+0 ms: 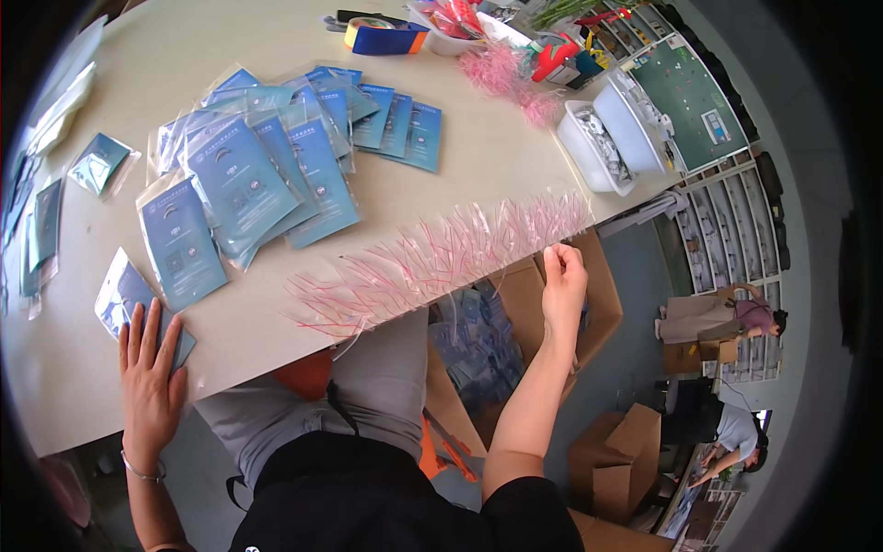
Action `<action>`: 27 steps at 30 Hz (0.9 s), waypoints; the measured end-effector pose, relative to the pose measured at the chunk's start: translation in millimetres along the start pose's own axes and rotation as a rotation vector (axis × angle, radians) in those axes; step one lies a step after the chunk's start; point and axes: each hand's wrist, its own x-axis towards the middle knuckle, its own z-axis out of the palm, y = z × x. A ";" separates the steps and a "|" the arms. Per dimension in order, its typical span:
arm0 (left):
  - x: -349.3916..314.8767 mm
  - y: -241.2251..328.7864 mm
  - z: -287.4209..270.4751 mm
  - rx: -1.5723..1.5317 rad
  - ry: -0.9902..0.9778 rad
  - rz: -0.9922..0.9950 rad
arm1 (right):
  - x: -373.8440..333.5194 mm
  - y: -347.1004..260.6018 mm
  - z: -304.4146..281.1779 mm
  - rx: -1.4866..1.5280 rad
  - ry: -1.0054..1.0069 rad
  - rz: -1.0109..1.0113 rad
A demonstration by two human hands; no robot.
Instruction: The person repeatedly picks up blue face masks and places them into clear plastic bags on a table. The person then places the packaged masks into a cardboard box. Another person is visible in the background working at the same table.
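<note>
My left hand (152, 385) lies with fingers stretched out on a blue card packet (138, 294) in a clear plastic sleeve, at the table's near left. Along the front edge runs a long row of thin red-and-clear strands (414, 262), fanned out over the tabletop. Just past the edge, by the right end of that row, my right hand (563, 276) is closed with the fingertips pinched together. Whatever is between those fingertips is hidden or too small to make out. Farther in, many sleeved blue cards (239, 175) lie in an overlapping heap.
A tape roll in a blue holder (386, 37), pink tinsel (506, 78) and a white bin of small parts (598, 147) stand at the back. Below the edge is an open cardboard box (589, 304) beside blue packets (474, 340). Two people work at the far right near shelves (727, 230).
</note>
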 end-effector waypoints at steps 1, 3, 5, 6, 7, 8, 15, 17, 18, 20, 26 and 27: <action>0.2 -0.7 0.8 0.008 -0.004 -0.003 | 8.4 14.8 -1.6 -0.103 -0.010 -0.011; -1.5 -3.0 3.9 0.023 -0.002 -0.003 | 12.7 34.6 0.8 -0.263 -0.051 -0.024; -1.8 -4.9 5.6 0.029 0.004 0.008 | 13.1 43.9 4.3 -0.381 -0.109 -0.027; -2.1 -4.4 4.8 0.030 0.001 0.007 | 12.1 43.3 7.6 -0.406 -0.128 -0.019; -1.8 -3.9 4.0 0.030 0.000 0.008 | 11.1 43.6 10.5 -0.473 -0.136 -0.061; -1.2 -3.3 3.5 0.029 -0.002 0.009 | 10.2 44.0 12.6 -0.541 -0.143 -0.102; -0.2 -1.0 1.7 -0.007 -0.007 0.016 | 24.4 32.7 -1.7 -0.445 -0.086 -0.030; 0.1 1.8 -4.4 -0.034 -0.010 0.011 | 15.5 0.3 9.3 -0.402 0.185 -0.057; -0.6 2.2 -7.6 -0.076 -0.016 0.021 | 3.3 -25.4 21.6 -0.305 0.164 -0.112; -4.7 4.2 -8.4 -0.109 -0.051 0.054 | -30.2 -78.4 47.9 -0.096 -0.038 -0.280; -3.8 3.7 -13.7 -0.158 -0.118 0.251 | -140.4 -162.3 151.9 0.201 -0.717 -0.969; -3.0 2.8 -13.5 -0.184 -0.103 0.274 | -147.0 -168.6 163.4 0.197 -0.727 -1.006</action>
